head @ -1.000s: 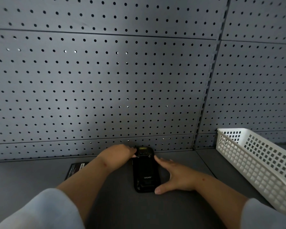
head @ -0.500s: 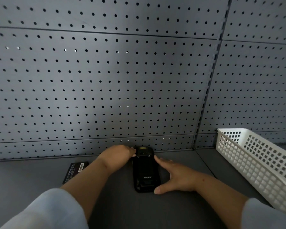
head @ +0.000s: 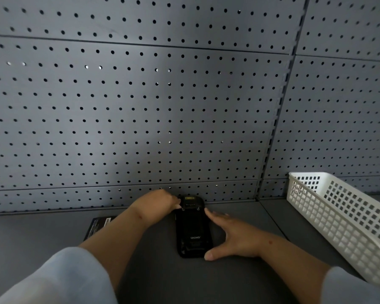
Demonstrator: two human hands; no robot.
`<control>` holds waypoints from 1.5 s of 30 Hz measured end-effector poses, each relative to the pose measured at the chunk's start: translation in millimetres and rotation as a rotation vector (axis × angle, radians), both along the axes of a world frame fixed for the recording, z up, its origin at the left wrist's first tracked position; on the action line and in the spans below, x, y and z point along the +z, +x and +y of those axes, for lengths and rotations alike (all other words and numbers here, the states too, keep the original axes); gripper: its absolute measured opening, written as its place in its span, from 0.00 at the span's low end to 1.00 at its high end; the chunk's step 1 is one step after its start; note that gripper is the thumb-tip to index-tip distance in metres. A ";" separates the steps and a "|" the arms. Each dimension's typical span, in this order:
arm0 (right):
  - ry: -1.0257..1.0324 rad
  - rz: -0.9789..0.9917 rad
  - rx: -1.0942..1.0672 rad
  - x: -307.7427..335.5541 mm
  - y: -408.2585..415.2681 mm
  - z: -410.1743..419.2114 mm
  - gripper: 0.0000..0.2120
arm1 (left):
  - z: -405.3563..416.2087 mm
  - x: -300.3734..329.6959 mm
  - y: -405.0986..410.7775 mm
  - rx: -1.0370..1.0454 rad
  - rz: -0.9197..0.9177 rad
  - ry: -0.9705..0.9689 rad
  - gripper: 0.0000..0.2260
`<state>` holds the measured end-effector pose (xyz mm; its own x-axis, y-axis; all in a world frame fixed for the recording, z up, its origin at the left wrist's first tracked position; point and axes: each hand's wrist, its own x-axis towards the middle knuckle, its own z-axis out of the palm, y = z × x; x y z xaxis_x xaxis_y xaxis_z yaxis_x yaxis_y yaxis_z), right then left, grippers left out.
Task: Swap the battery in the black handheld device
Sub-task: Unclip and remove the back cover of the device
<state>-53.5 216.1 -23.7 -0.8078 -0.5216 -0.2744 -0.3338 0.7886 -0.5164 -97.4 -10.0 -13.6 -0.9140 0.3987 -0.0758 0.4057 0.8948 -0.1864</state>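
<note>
The black handheld device (head: 193,231) lies back side up on the grey shelf, its far end close to the pegboard wall. My left hand (head: 157,205) rests at the device's far left corner, fingertips curled onto its top edge. My right hand (head: 235,238) lies along the device's right side, fingers spread, thumb at the near right corner and index finger near the far right corner. A flat black battery (head: 99,224) with a white label lies on the shelf to the left, partly hidden by my left forearm.
A grey pegboard wall (head: 140,117) rises right behind the device. A white perforated plastic basket (head: 342,218) stands on the shelf at the right. The grey shelf surface (head: 31,238) stretches left of the battery.
</note>
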 end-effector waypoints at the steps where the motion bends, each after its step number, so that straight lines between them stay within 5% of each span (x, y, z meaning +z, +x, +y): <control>1: 0.002 0.004 0.000 -0.4 -0.1 0.0 0.52 | 1.7 -0.1 0.8 0.009 0.018 -0.005 0.15; 13: -0.005 -0.004 0.007 1.9 1.3 -0.1 0.52 | -1.0 1.5 -1.5 0.038 -0.038 0.120 0.17; 17: 0.003 0.002 0.002 1.4 0.9 -0.5 0.52 | 4.2 -5.4 6.5 0.057 0.071 0.164 0.16; 22: -0.003 -0.005 0.008 3.3 2.6 -1.0 0.52 | 12.4 -14.2 33.8 0.153 0.136 0.590 0.17; 25: -0.070 -0.077 0.019 7.4 0.5 -0.8 0.54 | 10.0 -12.1 61.4 0.220 -0.165 0.837 0.34; 27: -0.144 -0.122 -0.005 12.9 -1.4 -2.0 0.46 | 10.0 -10.8 76.8 0.188 -0.324 0.797 0.53; 29: -0.180 -0.032 -0.065 16.6 -5.1 -8.6 0.36 | 10.5 -10.5 85.2 0.149 -0.323 0.685 0.59; 34: -0.033 0.248 -0.066 18.9 -12.8 -33.4 0.20 | 16.6 -13.3 93.2 0.180 -0.216 0.585 0.51; 45: 0.042 0.491 0.000 8.0 -10.8 -36.4 0.18 | 18.2 -16.4 95.1 0.212 -0.167 0.575 0.51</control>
<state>-64.3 179.7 -15.7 -0.8471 -0.5181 0.1182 -0.5297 0.8055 -0.2657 -2.3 8.2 -29.9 -0.9719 0.2297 -0.0519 0.1908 0.8972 0.3983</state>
